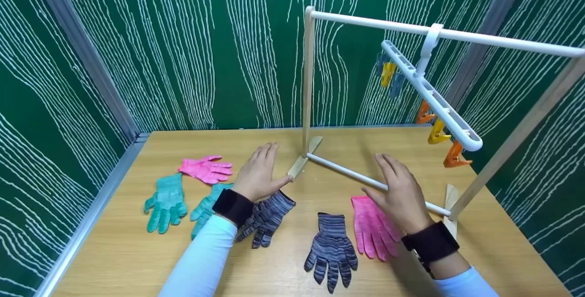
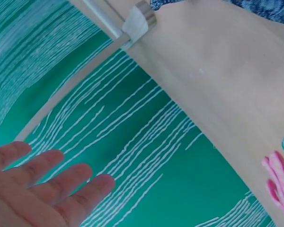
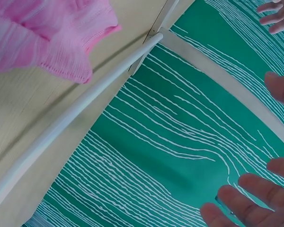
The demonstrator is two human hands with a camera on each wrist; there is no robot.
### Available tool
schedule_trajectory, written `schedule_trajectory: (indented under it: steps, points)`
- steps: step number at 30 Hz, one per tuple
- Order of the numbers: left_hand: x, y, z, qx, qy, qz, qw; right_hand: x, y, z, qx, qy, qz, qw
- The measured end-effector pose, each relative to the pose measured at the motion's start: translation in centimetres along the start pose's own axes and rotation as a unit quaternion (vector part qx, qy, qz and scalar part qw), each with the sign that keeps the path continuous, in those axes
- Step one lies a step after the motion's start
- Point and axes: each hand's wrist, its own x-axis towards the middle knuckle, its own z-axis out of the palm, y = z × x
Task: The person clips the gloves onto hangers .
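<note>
Pink glove point(image 1: 369, 228) partly hidden by right hand point(image 1: 403, 193), striped grey glove point(image 1: 270, 220) near left hand point(image 1: 258, 173), thumbs and fingers apart

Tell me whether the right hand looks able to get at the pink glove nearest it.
Likely yes: the right hand is empty and close to the pink glove. Nothing appears to lie on it, and the white lower bar runs beyond it, not across it.

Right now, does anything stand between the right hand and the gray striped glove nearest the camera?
In the head view, a pink glove lies flat between the right hand and the gray striped glove. The hand appears raised above the table, so nothing visible seems to block reaching over.
</note>
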Motion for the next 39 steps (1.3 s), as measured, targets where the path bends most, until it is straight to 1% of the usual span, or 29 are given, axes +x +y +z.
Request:
schedule_trajectory:
  steps: [4,8,13,17,21,24,28,35,39]
  points:
    - [0.4,0.3,-0.2,-0.004,0.014,0.008,0.9999,-0.2,0.3,-0.4,0.002,0.017,-0.001,0.9999]
    - [1.2,0.6,-0.5,-0.021,0.023,0.013,0.9994,-0.1,0.7,-0.8,-0.002,0.035,-0.011,0.9993]
    - [2.0,0.9,-0.7,-0.043,0.034,0.025,0.9982,-0.1,0.8,-1.2,-0.007,0.042,-0.02,0.9989]
    - [2.5,1.3,-0.8,-0.049,0.042,0.038,0.9972,-0.4,1.0,-1.6,-0.007,0.044,-0.01,0.999]
    - [3.1,1.7,-0.9,-0.066,0.051,0.033,0.996,-0.4,1.2,-2.1,-0.01,0.048,0.002,0.9988]
    - [3.5,2.0,-1.1,-0.089,0.056,0.026,0.9941,-0.4,1.3,-2.4,-0.014,0.055,0.002,0.9984]
    - [4.1,2.3,-1.4,-0.115,0.056,0.027,0.9914,-0.3,1.6,-3.0,-0.02,0.067,0.004,0.9975]
    - [5.0,2.5,-1.8,-0.118,0.051,0.02,0.9916,-0.3,1.8,-4.1,-0.031,0.072,0.024,0.9967]
    - [5.4,2.5,-1.7,-0.127,0.051,0.012,0.9905,-0.5,2.0,-4.7,-0.041,0.072,0.023,0.9963]
